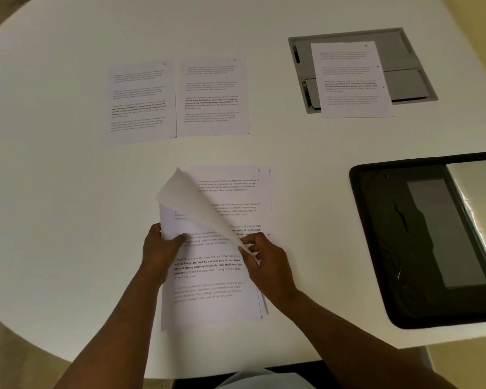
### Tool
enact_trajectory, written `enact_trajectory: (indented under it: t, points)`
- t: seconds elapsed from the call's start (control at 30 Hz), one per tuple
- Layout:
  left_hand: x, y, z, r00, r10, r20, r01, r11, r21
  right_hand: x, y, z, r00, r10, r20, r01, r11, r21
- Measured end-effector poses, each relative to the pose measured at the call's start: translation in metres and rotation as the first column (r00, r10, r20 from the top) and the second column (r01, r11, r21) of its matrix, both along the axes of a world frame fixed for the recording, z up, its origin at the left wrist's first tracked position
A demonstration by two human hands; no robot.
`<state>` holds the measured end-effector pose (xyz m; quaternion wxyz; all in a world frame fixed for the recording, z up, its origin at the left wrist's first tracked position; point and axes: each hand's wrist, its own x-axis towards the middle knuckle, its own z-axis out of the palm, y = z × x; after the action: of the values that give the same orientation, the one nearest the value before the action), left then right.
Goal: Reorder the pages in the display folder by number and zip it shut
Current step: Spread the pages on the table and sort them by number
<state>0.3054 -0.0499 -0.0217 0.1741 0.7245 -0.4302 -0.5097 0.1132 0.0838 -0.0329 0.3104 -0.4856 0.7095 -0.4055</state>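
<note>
Head view: left hand (160, 248) grips the page stack (211, 293) left edge; right hand (264, 259) pinches a curled sheet (191, 203).

The near stack of pages (208, 276) carries repeated printed paragraphs. Its bold lines read "way of living. Defined by a slower pace, it is centered around strong community bonds, local traditions, and primary", followed by "activities like agriculture." The lower page in the stack (236, 186) has a corner number too blurred to read. Print on the three far pages is too small to make out.
</note>
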Motion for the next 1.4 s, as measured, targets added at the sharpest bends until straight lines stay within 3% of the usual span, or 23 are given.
enact_trajectory:
  t: [0.07,0.13,0.17,0.2,0.23,0.27,0.3,0.33,0.37,0.4,0.43,0.5,0.63,0.73,0.87,1.03,1.23,1.4]
  points:
    - [-0.001,0.000,-0.004,1.000,-0.003,0.008,0.003,1.000,-0.011,0.001,-0.002,0.011,0.992,-0.071,0.107,0.065,0.996,0.060]
    - [-0.002,0.002,-0.008,0.999,0.005,0.036,-0.004,1.000,-0.014,-0.002,-0.010,0.023,0.930,-0.192,0.315,0.126,0.968,0.219]
    - [-0.003,0.003,-0.010,0.998,0.010,0.055,-0.009,1.000,-0.011,-0.004,-0.014,0.027,0.854,-0.241,0.462,0.090,0.942,0.324]
    - [-0.004,0.004,-0.011,0.996,0.017,0.086,-0.017,1.000,-0.010,-0.008,-0.016,0.026,0.710,-0.295,0.639,0.020,0.916,0.400]
    - [-0.004,0.005,-0.013,0.993,0.021,0.114,-0.019,1.000,-0.019,-0.011,-0.018,0.023,0.561,-0.352,0.750,-0.037,0.894,0.447]
    - [-0.005,0.005,-0.013,0.989,0.017,0.147,-0.014,1.000,-0.022,-0.012,-0.019,0.021,0.494,-0.383,0.780,-0.064,0.879,0.473]
    - [-0.005,0.005,-0.014,0.983,0.007,0.181,-0.001,1.000,-0.030,-0.012,-0.019,0.018,0.544,-0.383,0.747,-0.064,0.869,0.491]
    - [-0.006,0.006,-0.015,0.973,-0.014,0.231,0.022,0.999,-0.030,-0.010,-0.018,0.013,0.733,-0.336,0.592,-0.014,0.862,0.507]
    - [-0.005,0.006,-0.018,0.953,-0.045,0.298,0.056,0.998,-0.029,-0.008,-0.017,0.005,0.917,-0.269,0.295,0.088,0.857,0.508]
    - [-0.005,0.006,-0.020,0.925,-0.076,0.373,0.090,0.996,-0.021,-0.007,-0.015,0.000,0.977,-0.211,-0.031,0.199,0.851,0.486]
    - [-0.004,0.006,-0.022,0.895,-0.099,0.435,0.113,0.994,-0.008,-0.005,-0.014,-0.004,0.947,-0.176,-0.268,0.287,0.839,0.463]
    - [-0.008,0.008,-0.018,0.871,-0.104,0.480,0.101,0.994,0.031,-0.003,-0.016,-0.002,0.872,-0.188,-0.452,0.414,0.777,0.475]
    - [-0.019,0.012,-0.010,0.886,-0.097,0.454,0.056,0.993,0.102,-0.006,-0.023,-0.005,0.861,-0.263,-0.436,0.482,0.696,0.532]
    - [-0.024,0.009,-0.012,0.931,-0.051,0.362,-0.009,0.987,0.161,-0.012,-0.027,-0.006,0.876,-0.377,-0.300,0.482,0.683,0.548]
    - [-0.031,0.005,-0.010,0.902,-0.081,0.423,-0.008,0.979,0.205,-0.019,-0.030,-0.005,0.858,-0.493,-0.142,0.485,0.688,0.541]
    - [-0.019,0.002,-0.011,0.962,0.008,0.272,-0.033,0.996,0.087,-0.030,-0.028,-0.004,0.821,-0.570,-0.023,0.491,0.687,0.535]
    - [0.033,0.001,-0.007,0.989,0.106,0.098,-0.107,0.994,0.001,-0.070,-0.013,-0.009,0.656,-0.727,0.203,0.496,0.618,0.610]
    - [0.051,0.005,0.005,0.996,-0.003,-0.088,-0.001,0.999,-0.045,-0.095,-0.004,-0.002,0.692,-0.699,0.181,0.472,0.629,0.618]
